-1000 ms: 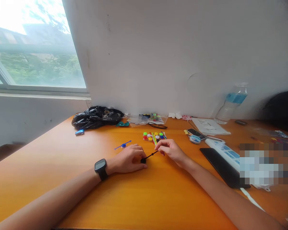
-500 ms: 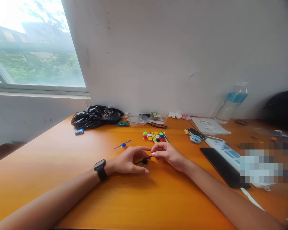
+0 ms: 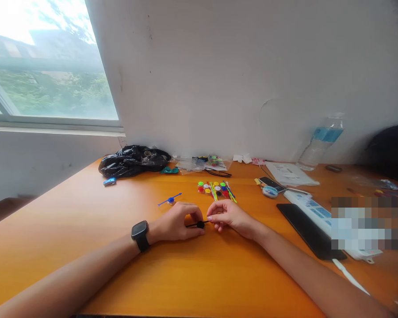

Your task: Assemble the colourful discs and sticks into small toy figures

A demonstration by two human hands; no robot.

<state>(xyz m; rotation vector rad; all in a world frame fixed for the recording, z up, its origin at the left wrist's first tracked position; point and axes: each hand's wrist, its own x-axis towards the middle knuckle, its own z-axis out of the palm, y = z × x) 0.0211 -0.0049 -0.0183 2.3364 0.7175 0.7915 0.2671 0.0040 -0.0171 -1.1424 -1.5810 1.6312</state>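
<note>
Head view: black disc [image 3: 200, 224] between pinching left fingers [image 3: 197, 232], black pointer [image 3: 192, 225] across it, one end pinched by right fingers [image 3: 216, 218].

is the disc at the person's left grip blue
No, the disc at the left grip is black; the blue arrow piece lies on the table beyond it.

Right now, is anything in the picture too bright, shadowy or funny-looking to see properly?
Head view: the window is washed out white near its top; head view: pale glare covers the left of the table; head view: a faint shadow lies below the left hand and right hand; head view: a blocky patch hides things at right.
</note>
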